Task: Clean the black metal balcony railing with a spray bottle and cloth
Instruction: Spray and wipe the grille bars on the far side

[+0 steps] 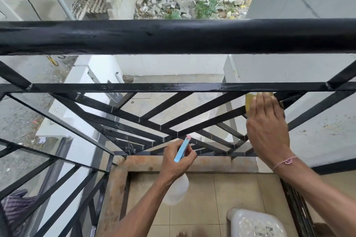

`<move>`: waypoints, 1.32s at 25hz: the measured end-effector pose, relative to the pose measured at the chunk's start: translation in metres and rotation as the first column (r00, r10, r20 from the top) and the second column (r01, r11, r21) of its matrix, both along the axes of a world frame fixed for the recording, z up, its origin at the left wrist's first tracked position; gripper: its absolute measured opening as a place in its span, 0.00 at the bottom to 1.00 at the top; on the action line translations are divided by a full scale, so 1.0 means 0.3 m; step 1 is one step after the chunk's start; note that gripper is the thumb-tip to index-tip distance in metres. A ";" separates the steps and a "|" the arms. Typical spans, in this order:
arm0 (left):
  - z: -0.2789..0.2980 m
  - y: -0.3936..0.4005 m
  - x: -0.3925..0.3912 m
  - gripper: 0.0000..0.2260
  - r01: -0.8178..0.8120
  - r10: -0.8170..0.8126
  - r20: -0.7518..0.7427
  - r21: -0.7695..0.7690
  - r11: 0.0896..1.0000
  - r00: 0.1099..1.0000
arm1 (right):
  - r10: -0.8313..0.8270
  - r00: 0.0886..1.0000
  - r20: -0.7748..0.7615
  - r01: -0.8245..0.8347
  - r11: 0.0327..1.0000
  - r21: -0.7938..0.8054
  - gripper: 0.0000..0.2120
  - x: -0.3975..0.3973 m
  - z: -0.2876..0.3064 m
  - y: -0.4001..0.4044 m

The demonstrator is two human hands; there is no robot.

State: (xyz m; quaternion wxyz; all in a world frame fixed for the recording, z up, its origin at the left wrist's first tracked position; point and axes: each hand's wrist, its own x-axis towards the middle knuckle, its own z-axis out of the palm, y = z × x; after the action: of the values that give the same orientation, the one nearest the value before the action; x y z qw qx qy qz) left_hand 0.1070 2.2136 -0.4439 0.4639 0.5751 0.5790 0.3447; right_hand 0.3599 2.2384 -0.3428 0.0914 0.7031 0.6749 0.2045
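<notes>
Fingers of the right hand (267, 127) lie flat and straight, pressing a yellow cloth (249, 100) against the diagonal bars just under the railing's (173, 36) wet mid rail. Lower down, the left hand (176, 161) grips a spray bottle (178, 190) by its neck, blue nozzle pointing at the bars. A white stool (254, 223) stands on the tiled floor.

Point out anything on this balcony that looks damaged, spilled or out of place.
The concrete ledge under the railing carries orange-brown, rust-like stains. A wet sheen streaks the horizontal bar beside the yellow cloth, consistent with cleaning. Nothing else stands out.
</notes>
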 end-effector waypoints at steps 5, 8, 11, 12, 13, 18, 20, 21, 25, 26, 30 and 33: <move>0.015 0.016 -0.010 0.04 -0.006 0.006 -0.004 0.000 1.000 1.000 | -0.169 0.985 0.018 0.170 0.985 -0.027 0.27 -0.123 -0.015 0.043; 0.010 0.026 -0.017 0.04 0.008 -0.007 -0.022 0.015 1.000 1.000 | -0.100 0.986 0.132 0.110 0.991 -0.072 0.28 -0.194 -0.067 0.057; -0.005 0.037 -0.011 0.04 0.019 -0.019 -0.028 0.024 1.000 0.999 | -0.069 0.987 0.147 0.090 0.986 -0.138 0.28 -0.249 -0.125 0.068; -0.010 0.040 -0.010 0.04 0.017 -0.015 -0.040 0.026 1.000 0.999 | -0.073 0.988 0.138 0.092 0.987 -0.135 0.29 -0.260 -0.139 0.074; -0.016 0.045 -0.008 0.05 0.018 -0.017 -0.043 0.024 1.000 0.999 | -0.083 0.989 0.124 0.100 0.985 -0.138 0.30 -0.266 -0.146 0.077; -0.047 0.058 -0.001 0.04 0.046 -0.045 -0.037 0.023 0.999 0.998 | -0.089 0.989 0.115 0.107 0.981 -0.165 0.28 -0.263 -0.143 0.079; -0.057 0.066 0.000 0.04 0.057 -0.056 -0.035 0.020 0.998 0.998 | -0.081 0.988 0.131 0.104 0.979 -0.176 0.29 -0.267 -0.139 0.079; -0.060 0.071 -0.001 0.04 0.061 -0.061 -0.030 0.018 0.998 0.998 | -0.084 0.986 0.146 0.109 0.979 -0.174 0.29 -0.270 -0.139 0.080; -0.068 0.093 -0.006 0.04 0.053 -0.053 -0.028 0.016 0.998 0.998 | -0.088 0.981 0.175 0.120 0.975 -0.184 0.29 -0.275 -0.150 0.085; -0.072 0.094 -0.007 0.04 0.051 -0.051 -0.026 0.012 0.999 0.998 | -0.091 0.979 0.184 0.125 0.975 -0.186 0.29 -0.273 -0.151 0.085; -0.088 0.088 -0.020 0.04 0.035 -0.035 -0.023 0.002 0.999 0.999 | -0.048 0.990 0.134 0.071 0.983 -0.171 0.29 -0.294 -0.163 0.096; -0.098 0.087 -0.035 0.05 0.029 -0.029 -0.021 -0.006 1.000 0.999 | 0.040 0.996 0.075 -0.021 0.973 -0.231 0.26 -0.356 -0.220 0.100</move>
State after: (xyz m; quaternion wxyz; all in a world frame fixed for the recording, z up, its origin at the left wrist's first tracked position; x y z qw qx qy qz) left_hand 0.0963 2.2397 -0.4734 0.4644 0.5857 0.5764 0.3302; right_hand 0.2532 2.2685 -0.4087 0.1957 0.6687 0.7006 0.1542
